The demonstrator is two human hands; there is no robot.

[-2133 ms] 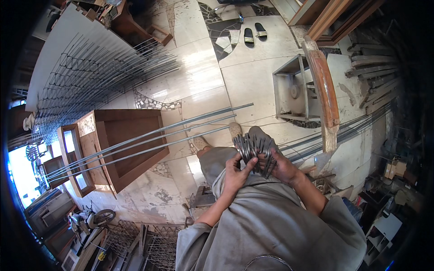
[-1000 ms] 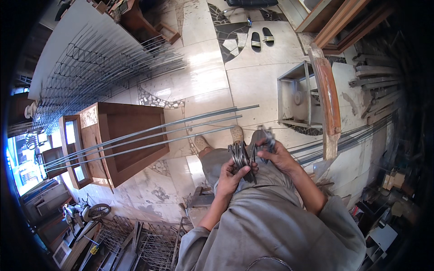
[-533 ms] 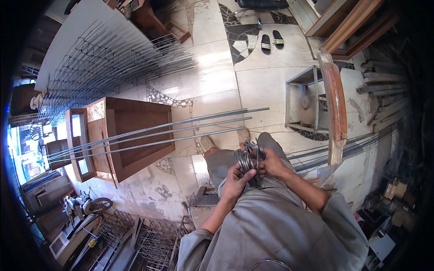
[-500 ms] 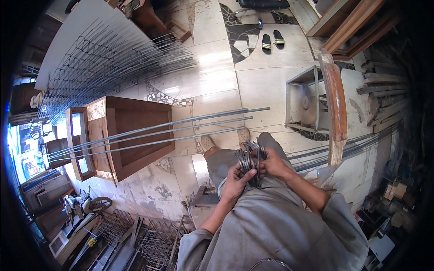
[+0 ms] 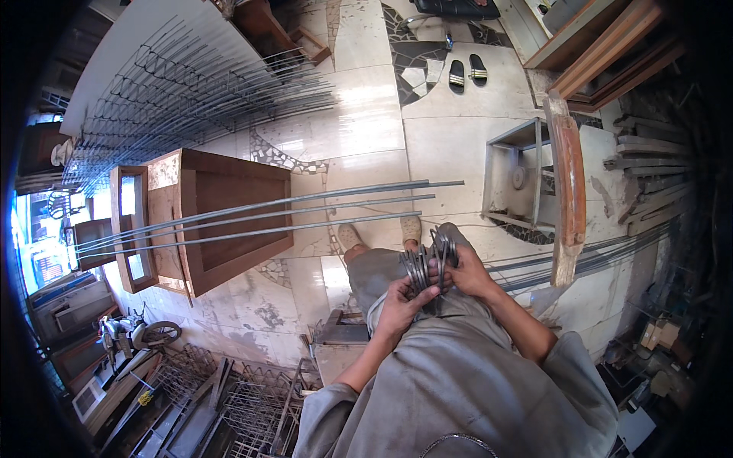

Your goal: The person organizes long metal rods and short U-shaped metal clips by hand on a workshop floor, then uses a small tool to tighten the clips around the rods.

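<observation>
A bundle of grey rebar stirrups (image 5: 416, 267), bent steel loops stacked side by side, is held over my lap. My left hand (image 5: 402, 305) grips its near left part, thumb across the loops. On the right, my right hand (image 5: 467, 276) closes around more of these loops, which fan upward past its fingers. The two groups touch or nearly touch between my hands; the fingers hide how many loops each one holds. Just beyond, several long steel rods (image 5: 359, 201) run leftward from near my feet and over a brown wooden cabinet (image 5: 240, 217).
Rebar cages (image 5: 206, 95) lie at the far left. To my right stand a metal frame (image 5: 519, 172) and a worn wooden post (image 5: 567, 183). Black sandals (image 5: 467, 72) lie on the tiled floor ahead. More rods (image 5: 588, 263) extend to the right; a motorbike (image 5: 141, 336) is at lower left.
The loops by my right hand have parted slightly from those by the left, and the right fingers have shifted along them. The whole view has turned a little.
</observation>
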